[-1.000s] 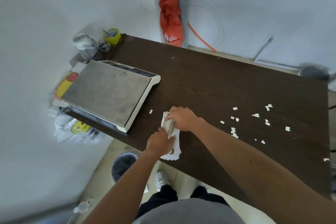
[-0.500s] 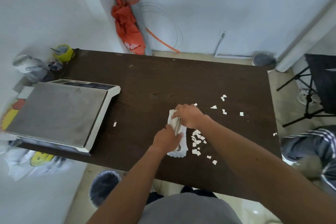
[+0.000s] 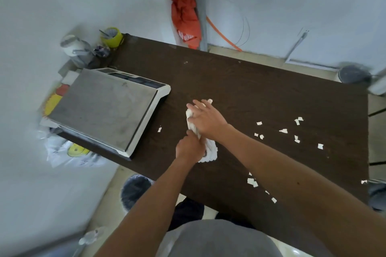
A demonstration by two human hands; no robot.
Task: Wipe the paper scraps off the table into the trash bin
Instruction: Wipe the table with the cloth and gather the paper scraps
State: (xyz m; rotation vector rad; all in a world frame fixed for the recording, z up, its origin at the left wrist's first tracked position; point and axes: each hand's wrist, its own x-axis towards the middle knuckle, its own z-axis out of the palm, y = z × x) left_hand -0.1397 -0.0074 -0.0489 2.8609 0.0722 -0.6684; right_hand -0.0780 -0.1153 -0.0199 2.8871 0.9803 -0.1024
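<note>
White cloth (image 3: 210,151) sits bunched right of the scale (image 3: 108,108); my left hand (image 3: 189,149) grips its near end, right hand (image 3: 206,118) spread flat on it. I'd press firmly, sweeping the scraps (image 3: 283,131) further right toward the bin (image 3: 135,191) below the scale

Bright, even, diffuse daylight-ish light; no glare, only soft shadows under scale (image 3: 108,110) & arms on dark desk (image 3: 261,94). Strong wide-angle bending at edges. Motion blur toward corners, esp. left wall clutter & right rim; centre fairly sharp.
</note>
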